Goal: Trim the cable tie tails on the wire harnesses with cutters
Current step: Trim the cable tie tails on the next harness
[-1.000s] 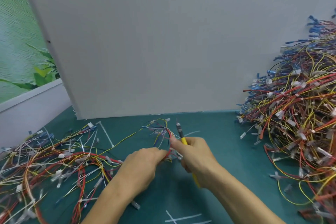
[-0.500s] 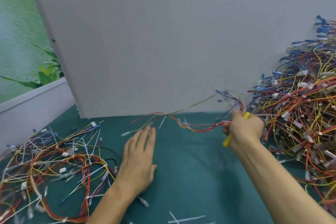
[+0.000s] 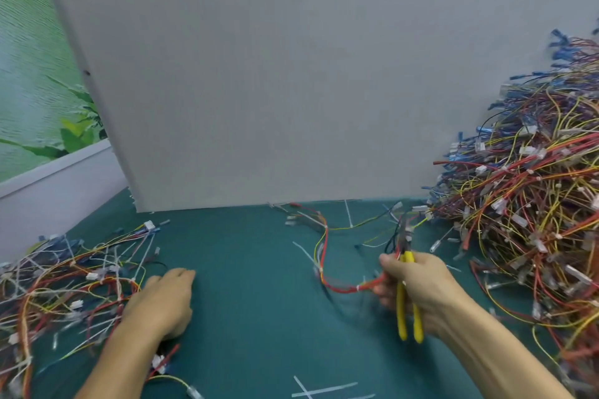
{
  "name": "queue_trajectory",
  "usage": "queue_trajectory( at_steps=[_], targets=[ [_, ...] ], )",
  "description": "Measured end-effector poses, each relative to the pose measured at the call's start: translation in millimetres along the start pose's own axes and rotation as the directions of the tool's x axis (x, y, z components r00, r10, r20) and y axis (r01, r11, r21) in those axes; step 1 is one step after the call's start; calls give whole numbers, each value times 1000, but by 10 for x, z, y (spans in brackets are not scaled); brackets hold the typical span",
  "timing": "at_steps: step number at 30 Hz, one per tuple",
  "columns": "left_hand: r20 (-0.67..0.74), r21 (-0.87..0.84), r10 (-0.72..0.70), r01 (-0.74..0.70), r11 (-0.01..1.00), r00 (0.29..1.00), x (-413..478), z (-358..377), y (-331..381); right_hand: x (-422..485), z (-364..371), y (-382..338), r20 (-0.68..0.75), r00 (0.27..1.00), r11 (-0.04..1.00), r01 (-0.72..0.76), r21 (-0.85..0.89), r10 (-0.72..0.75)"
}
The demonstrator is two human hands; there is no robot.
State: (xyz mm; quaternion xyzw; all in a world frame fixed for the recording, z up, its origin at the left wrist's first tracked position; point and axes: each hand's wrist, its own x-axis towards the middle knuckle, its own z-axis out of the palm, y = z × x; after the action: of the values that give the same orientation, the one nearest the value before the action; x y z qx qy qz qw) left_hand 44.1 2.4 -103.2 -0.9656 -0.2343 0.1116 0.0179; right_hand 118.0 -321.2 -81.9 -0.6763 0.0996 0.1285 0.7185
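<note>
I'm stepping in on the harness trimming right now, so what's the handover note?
Left hand: rests on the left harness pile; grip unclear.
Right hand: grips yellow cutters plus one red-wired harness beside the large right pile.
Done: cut tails lie on the green mat.
To do: long white tails show in the left pile.

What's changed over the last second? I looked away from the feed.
The left hand let go of the harness, slid left and now rests by the left pile. The right hand swung the harness out to the right pile, then drew back nearer, still gripping the cutters and the harness's red wire. Both piles, the green mat and the grey board stayed put.
</note>
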Motion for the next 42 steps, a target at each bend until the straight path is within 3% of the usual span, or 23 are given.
queue_trajectory(
  at_steps=[3, 6, 9, 11, 13, 17, 21, 22, 26, 28, 30, 32, 34, 35, 37, 38, 40, 42],
  targets=[
    [1, -36, -47, 47, 998, 999, -46, -116, 45, -151, -103, -16, 150, 988, 939, 26, -344, 27],
    [-191, -51, 16, -26, 998, 981, -98, -261, 153, -247, -209, -101, 198, 980, 669, 161, -726, -21],
    [-350, -246, 72, -166, 955, 934, -165, -386, 314, -298, -279, -246, 111, 987, 411, 151, -899, -120],
    [-383, -289, 111, -233, 929, 917, -212, -441, 471, -321, -301, -362, 50, 970, 302, 123, -946, -238],
    [-348, -283, 150, -255, 925, 926, -227, -480, 673, -323, -262, -475, 5, 928, 270, 114, -956, -371],
    [-177, -324, 147, -199, 925, 973, -71, -460, 1151, -232, -48, -660, -67, 826, 306, 131, -943, -560],
    [-82, -370, 70, -95, 924, 994, 69, -347, 1496, -53, 38, -783, -170, 651, 343, 147, -928, -740],
    [-75, -360, 48, -72, 930, 996, 82, -323, 1548, 10, 53, -802, -166, 652, 327, 133, -936, -740],
    [-75, -383, 41, -67, 921, 996, 155, -270, 1684, 286, 142, -649, -44, 867, 141, 30, -990, -496],
    [-40, -464, 41, -55, 884, 998, 178, -253, 1689, 368, 116, -493, -33, 919, 95, 5, -995, -393],
    [18, -648, 16, 0, 762, 1000, 198, -253, 1625, 404, 0, -412, -57, 939, 142, -9, -990, -340],
    [72, -855, -1, 62, 515, 997, 241, -291, 1488, 447, -150, -409, -113, 954, 233, -48, -971, -278],
    [106, -960, -5, 103, 260, 994, 256, -378, 1318, 510, -299, -436, -173, 949, 401, -55, -914, -262],
    [110, -984, 0, 109, 142, 994, 250, -424, 1242, 531, -345, -451, -211, 939, 553, -27, -833, -272],
    [90, -992, 21, 92, -92, 996, 208, -505, 1132, 528, -370, -482, -280, 933, 899, 88, -429, -225],
    [71, -981, 27, 74, -182, 997, 187, -529, 1098, 518, -356, -492, -289, 944, 984, 129, -122, -160],
    [51, -957, 7, 51, -287, 999, 173, -531, 1057, 497, -300, -474, -254, 965, 936, 153, 316, -72],
    [77, -932, -27, 62, -357, 997, 204, -462, 1020, 458, -249, -387, -240, 970, 904, 122, 410, -22]
  ],
)
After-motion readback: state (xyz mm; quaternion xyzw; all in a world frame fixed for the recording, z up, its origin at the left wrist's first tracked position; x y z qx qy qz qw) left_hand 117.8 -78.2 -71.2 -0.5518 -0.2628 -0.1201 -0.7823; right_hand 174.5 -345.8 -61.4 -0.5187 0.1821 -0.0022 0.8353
